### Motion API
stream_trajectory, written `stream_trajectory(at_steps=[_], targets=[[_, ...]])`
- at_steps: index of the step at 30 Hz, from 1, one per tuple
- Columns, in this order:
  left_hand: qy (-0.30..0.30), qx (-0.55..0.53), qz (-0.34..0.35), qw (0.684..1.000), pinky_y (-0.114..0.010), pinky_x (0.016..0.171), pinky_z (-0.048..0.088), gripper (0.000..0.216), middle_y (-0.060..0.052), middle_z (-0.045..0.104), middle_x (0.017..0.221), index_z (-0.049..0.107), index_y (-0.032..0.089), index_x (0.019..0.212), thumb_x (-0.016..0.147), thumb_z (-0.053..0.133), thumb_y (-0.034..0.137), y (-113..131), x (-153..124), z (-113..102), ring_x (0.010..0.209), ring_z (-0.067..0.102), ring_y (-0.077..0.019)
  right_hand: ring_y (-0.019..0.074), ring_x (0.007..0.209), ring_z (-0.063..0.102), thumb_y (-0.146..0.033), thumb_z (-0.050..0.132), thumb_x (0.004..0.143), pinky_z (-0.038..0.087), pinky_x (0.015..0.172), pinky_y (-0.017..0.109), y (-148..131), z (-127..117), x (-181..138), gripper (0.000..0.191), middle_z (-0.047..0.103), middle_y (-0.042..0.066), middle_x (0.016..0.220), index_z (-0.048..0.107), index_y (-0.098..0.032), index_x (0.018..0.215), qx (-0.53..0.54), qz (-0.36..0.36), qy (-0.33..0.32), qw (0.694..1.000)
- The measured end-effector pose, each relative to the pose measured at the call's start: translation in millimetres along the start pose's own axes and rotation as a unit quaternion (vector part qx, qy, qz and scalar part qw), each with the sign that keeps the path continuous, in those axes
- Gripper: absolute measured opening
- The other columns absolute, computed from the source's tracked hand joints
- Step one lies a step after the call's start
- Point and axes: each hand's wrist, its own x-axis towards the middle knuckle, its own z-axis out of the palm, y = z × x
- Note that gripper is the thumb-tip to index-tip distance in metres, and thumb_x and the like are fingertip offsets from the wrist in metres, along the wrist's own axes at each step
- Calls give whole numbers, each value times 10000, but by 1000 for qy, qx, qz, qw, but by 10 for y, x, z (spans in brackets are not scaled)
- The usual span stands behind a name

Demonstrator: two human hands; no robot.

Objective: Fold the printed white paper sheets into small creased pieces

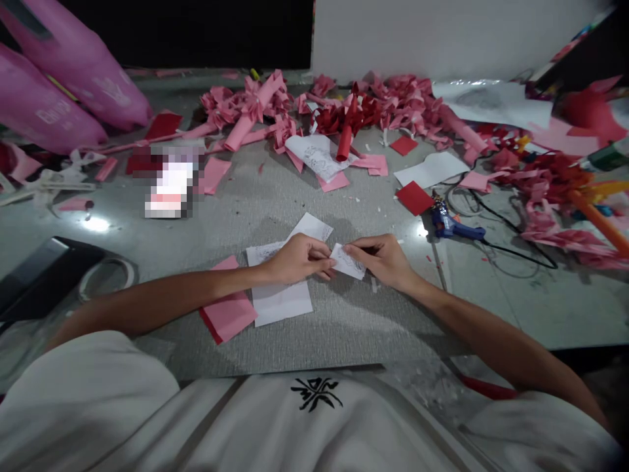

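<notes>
Both my hands meet over the middle of the grey mat (344, 328). My left hand (297, 259) and my right hand (381, 257) each pinch one end of a small white paper slip (348, 261) with a faint drawing on it, holding it just above the mat. Under my left hand lie a white sheet (282, 301) and a pink paper piece (227, 314). Another white slip (310, 227) rests just beyond my left fingers.
A blue glue gun (449, 223) with a black cord lies to the right, beside a red paper square (415, 197). Heaps of pink and red folded paper (373, 105) fill the far side. Pink bags (73, 72) sit far left, a tape roll (105, 278) at left.
</notes>
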Motion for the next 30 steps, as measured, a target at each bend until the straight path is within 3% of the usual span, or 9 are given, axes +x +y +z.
stream_trajectory(at_steps=[7, 14, 18, 21, 23, 28, 30], targets=[[-13, 20, 22, 999, -294, 753, 694, 384, -98, 810, 879, 768, 109, 977, 845, 874, 454, 3, 13, -30, 789, 806, -184, 121, 607, 493, -561, 650, 988, 368, 539, 266, -26, -18, -25, 480, 656, 26, 682, 816, -136, 837, -30, -30, -28, 999], [37, 62, 53, 996, -208, 559, 612, 428, -14, 700, 667, 729, 125, 898, 906, 795, 548, 56, -30, 5, 567, 712, -123, 97, 558, 412, -540, 588, 1020, 302, 513, 262, -78, 55, -59, 505, 512, -19, 590, 744, -154, 733, -70, -62, -64, 994], [64, 76, 82, 992, -194, 535, 578, 414, -22, 700, 654, 713, 130, 867, 935, 772, 534, 20, -34, 23, 546, 696, -116, 109, 530, 475, -573, 623, 992, 352, 493, 257, -84, -42, -9, 501, 568, -14, 578, 761, -172, 726, -61, -29, -87, 994], [103, 47, 94, 989, -233, 560, 618, 434, -24, 698, 667, 699, 138, 850, 906, 795, 558, -11, -6, 17, 574, 710, -137, 134, 546, 578, -588, 701, 939, 463, 501, 256, -85, -242, 58, 455, 667, 13, 612, 799, -179, 766, -17, 12, -104, 994], [118, 29, 99, 988, -255, 572, 639, 447, -25, 703, 686, 691, 143, 856, 894, 801, 574, -26, 19, 1, 590, 716, -146, 158, 573, 645, -598, 756, 893, 536, 521, 271, -93, -392, 103, 438, 718, 39, 653, 808, -180, 772, 25, 37, -84, 995], [153, 43, 126, 979, -250, 577, 636, 454, -22, 695, 702, 695, 150, 857, 909, 775, 594, -31, 35, -62, 608, 710, -144, 182, 603, 695, -601, 777, 883, 568, 507, 286, -117, -488, 133, 427, 757, 80, 734, 807, -179, 827, 56, 29, 96, 993], [146, 60, 134, 978, -239, 588, 626, 441, -27, 704, 722, 700, 148, 873, 937, 749, 582, -20, 19, -64, 624, 718, -140, 181, 651, 706, -588, 729, 930, 562, 520, 282, -118, -359, 95, 409, 782, 81, 829, 819, -190, 972, 38, 15, 64, 997]])
